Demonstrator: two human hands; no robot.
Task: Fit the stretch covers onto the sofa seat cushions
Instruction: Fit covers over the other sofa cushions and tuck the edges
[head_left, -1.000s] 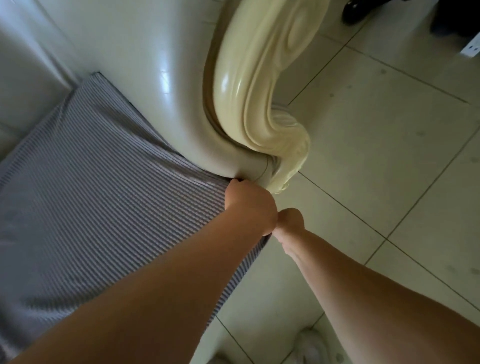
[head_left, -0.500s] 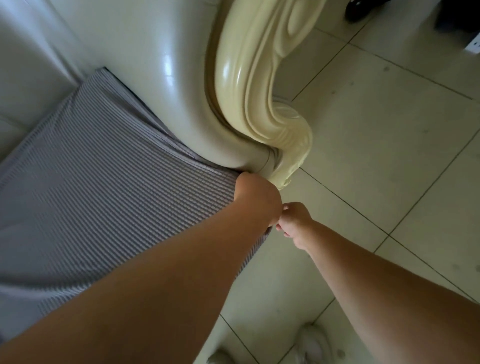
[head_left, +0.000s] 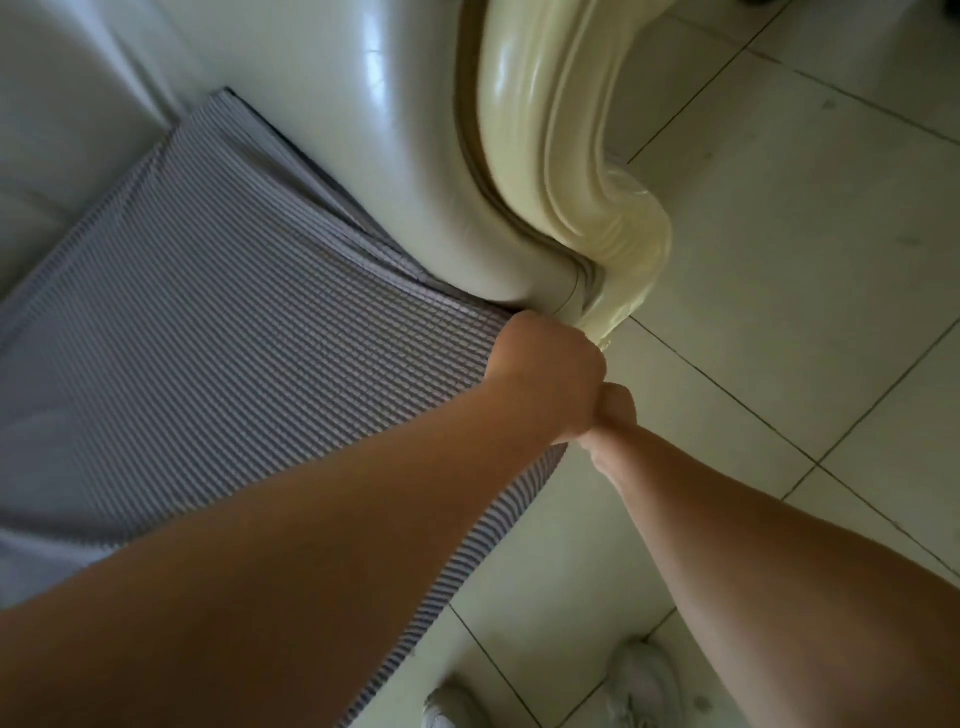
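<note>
The grey-and-white striped ribbed stretch cover (head_left: 223, 332) lies drawn over the sofa seat cushion, filling the frame from about nine o'clock to the centre, its front edge running down toward six o'clock. Its far side tucks against the glossy cream leather sofa arm (head_left: 363, 145) up at twelve o'clock, with a few folds of fabric bunched along that seam. And there's the left hand (head_left: 548, 376), right at the cover's front corner near the centre, knuckles up, fingers curled under and out of sight — they appear bunched on the corner of the fabric, though the grip itself is hidden. The right hand (head_left: 613, 415) comes in from four o'clock and sits touching the left hand, just below the corner; its fingers are tucked beneath and I cannot tell whether they hold anything. Just above both hands, at one o'clock, the carved cream wooden scroll (head_left: 582, 171) of the sofa arm curls down to the pale tiled floor (head_left: 779, 312). Down at six o'clock, two white shoes (head_left: 644, 686) stand on the tiles, partly hidden by the forearms.
</note>
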